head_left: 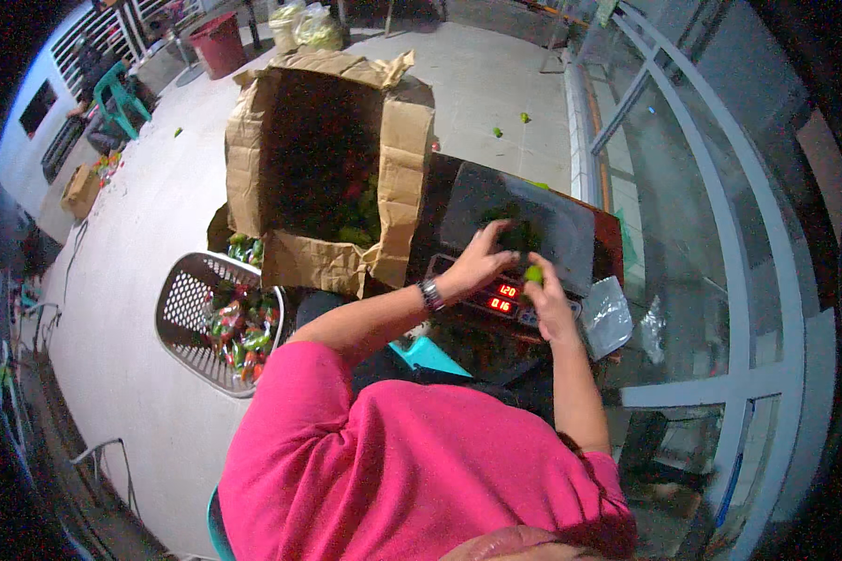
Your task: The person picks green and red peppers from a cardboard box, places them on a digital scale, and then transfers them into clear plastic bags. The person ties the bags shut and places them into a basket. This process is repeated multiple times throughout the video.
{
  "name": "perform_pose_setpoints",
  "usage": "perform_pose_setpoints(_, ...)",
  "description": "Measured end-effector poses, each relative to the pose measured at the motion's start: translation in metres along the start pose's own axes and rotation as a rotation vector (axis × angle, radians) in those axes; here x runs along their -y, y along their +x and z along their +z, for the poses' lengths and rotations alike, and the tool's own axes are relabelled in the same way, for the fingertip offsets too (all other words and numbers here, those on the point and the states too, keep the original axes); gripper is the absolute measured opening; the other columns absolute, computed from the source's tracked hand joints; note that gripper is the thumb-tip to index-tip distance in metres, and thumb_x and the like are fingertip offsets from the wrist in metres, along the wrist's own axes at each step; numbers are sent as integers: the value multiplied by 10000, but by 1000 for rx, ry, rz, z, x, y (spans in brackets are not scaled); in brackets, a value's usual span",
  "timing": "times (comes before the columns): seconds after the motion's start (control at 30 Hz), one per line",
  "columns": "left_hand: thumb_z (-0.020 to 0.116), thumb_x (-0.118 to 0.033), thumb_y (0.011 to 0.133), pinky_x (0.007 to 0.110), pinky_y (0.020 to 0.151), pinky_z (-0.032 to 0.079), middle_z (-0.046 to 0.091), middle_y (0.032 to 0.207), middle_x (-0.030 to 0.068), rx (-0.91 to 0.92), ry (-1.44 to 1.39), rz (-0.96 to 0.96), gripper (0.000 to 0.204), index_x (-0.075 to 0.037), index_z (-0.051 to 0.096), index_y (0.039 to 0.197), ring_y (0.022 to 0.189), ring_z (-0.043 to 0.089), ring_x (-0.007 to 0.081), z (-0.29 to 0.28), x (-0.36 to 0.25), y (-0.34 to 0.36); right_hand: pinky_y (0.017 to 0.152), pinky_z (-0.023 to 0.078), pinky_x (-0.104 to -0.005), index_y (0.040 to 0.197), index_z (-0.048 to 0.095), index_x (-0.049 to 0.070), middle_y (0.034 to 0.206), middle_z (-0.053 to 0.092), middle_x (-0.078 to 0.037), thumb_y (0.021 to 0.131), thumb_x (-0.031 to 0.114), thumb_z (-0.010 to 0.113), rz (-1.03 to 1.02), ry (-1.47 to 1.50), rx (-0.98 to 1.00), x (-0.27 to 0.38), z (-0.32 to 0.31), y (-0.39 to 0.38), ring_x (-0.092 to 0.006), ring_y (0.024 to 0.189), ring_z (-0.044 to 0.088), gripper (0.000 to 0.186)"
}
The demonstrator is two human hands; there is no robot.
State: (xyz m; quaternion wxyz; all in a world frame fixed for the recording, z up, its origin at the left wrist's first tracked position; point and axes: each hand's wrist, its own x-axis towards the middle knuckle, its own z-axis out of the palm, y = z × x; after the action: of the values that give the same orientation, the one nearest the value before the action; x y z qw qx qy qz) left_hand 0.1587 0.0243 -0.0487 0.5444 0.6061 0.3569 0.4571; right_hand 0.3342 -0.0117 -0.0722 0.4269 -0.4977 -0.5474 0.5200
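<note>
My left hand, with a dark band at the wrist, reaches over the pan of a digital scale. Its fingers curve round a dark green bundle, too dim and blurred to tell whether it is loose peppers or a filled bag. Close beside it, my right hand pinches a small light green pepper above the scale's lit red display. Left of the scale stands a large open brown paper sack with green peppers low inside.
A light plastic basket holds several bagged red and green peppers. Clear plastic bags lie right of the scale, near a glass-paned metal frame. Farther off are a red bin, a green chair and stray peppers on the floor.
</note>
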Motion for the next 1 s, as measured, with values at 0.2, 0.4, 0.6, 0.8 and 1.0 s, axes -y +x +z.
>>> perform_pose_setpoints(0.2, 465, -216, 818, 242, 504, 464, 527, 936, 35, 218, -605, -639, 290, -105, 433, 1083, 733, 559, 132, -74, 2, -105, 879, 359, -304, 1272, 258, 46, 1199, 383, -56, 772, 57, 539, 165, 95, 797, 44, 73, -32, -187, 1080, 422, 573)
perform_pose_setpoints(0.4, 491, -291, 813, 241, 442, 326, 452, 610, -26, -53, -191, -937, 174, -125, 543, 826, 503, 411, 72, -225, 12, -208, 844, 377, -278, 1184, 397, 13, 1163, 447, -75, 774, 142, 572, -55, -439, 792, 16, 57, -22, -170, 1022, 464, 464)
perform_pose_setpoints(0.6, 588, -447, 674, 314, 693, 435, 563, 820, 90, -652, 1097, -824, 474, -53, 556, 935, 771, 542, 198, -361, 31, -288, 786, 424, -292, 1144, 445, 31, 1066, 503, -108, 742, 194, 603, 146, -552, 523, -11, 27, -26, -167, 874, 532, 462)
perform_pose_setpoints(0.8, 535, -323, 749, 348, 612, 442, 584, 727, 190, 371, 933, -450, 333, -7, 576, 847, 633, 555, 261, -326, 12, -185, 731, 438, -319, 1123, 466, 49, 1022, 488, -141, 735, 218, 599, 90, -778, 404, -38, -3, -34, -217, 845, 545, 444)
perform_pose_setpoints(1.0, 501, -240, 767, 333, 657, 447, 600, 816, 153, 25, 1034, -191, 262, -5, 587, 843, 719, 568, 240, -259, -13, -18, 684, 451, -328, 1071, 493, 27, 945, 525, -140, 725, 166, 606, 99, -812, 172, -44, -31, -56, -227, 778, 575, 389)
